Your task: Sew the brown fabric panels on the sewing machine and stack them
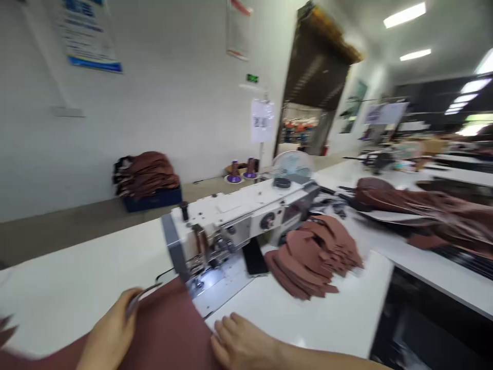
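Observation:
A large reddish-brown sheet of material (165, 324) lies on the white table in front of the sewing machine (239, 210), its far corner close to the lit needle area. My left hand (110, 331) is closed around thread snips (143, 294), whose thin metal tip points right over the sheet; blur softens their outline. With curled fingers, my right hand (242, 341) grips the sheet's right edge. Behind it, a black phone (254, 257) rests by the machine bed. Brown cut pieces (311, 257) are piled to the right of the machine.
More brown pieces (416, 205) lie on the table at right. A blue bin (153, 199) heaped with brown pieces stands by the wall. Thread cones (234, 172) and a fan (293, 163) are behind the machine. A dark gap (427, 318) opens beside the table at lower right.

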Tool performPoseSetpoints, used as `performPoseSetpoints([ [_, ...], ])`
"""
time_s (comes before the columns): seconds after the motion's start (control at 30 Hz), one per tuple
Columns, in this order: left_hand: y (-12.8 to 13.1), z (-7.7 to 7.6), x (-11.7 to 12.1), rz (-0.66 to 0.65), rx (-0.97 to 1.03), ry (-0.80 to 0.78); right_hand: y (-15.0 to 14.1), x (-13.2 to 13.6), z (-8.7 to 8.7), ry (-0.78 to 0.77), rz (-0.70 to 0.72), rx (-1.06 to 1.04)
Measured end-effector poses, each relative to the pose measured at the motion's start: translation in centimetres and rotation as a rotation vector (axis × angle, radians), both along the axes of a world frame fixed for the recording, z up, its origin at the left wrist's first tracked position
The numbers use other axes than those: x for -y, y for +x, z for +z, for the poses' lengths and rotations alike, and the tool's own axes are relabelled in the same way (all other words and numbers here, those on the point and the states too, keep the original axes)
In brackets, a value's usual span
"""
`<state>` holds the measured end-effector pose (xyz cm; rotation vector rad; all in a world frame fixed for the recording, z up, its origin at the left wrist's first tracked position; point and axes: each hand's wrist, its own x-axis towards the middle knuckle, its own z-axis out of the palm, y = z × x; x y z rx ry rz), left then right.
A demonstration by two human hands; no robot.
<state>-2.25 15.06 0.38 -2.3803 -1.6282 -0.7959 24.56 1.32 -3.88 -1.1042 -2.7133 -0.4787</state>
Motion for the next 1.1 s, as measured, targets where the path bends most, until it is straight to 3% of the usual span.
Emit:
performPoseSetpoints([
  [0.07,0.1,-0.7,0.5,-0.078,-0.084,-0.045,0.3,-0.4,0.8,0.029,0.099,0.015],
  [0.23,5.6,-3.7,1.0,-0.089,-0.301,-0.176,0.8,-4.4,1.3,0.072,0.385,0.018],
  [0.37,7.5,-5.9,1.5,-0.064,-0.397,-0.279,-1.0,-8.4,0.6,-0.027,0.398,-0.068],
  [0.47,7.2,-6.1,1.6,-0.072,-0.433,-0.309,-2.5,-9.7,-0.2,-0.022,0.400,-0.147],
  [0.63,7.8,-5.2,2.1,-0.036,-0.476,-0.378,-2.5,-7.9,-1.3,-0.032,0.404,-0.199],
  [0.83,10.3,-6.4,3.7,-0.116,-0.407,-0.360,0.6,-4.9,-1.8,-0.026,0.309,-0.218],
  [1.1,11.0,-7.0,3.5,-0.140,-0.393,-0.345,1.7,-4.7,-1.9,-0.059,0.286,-0.251],
])
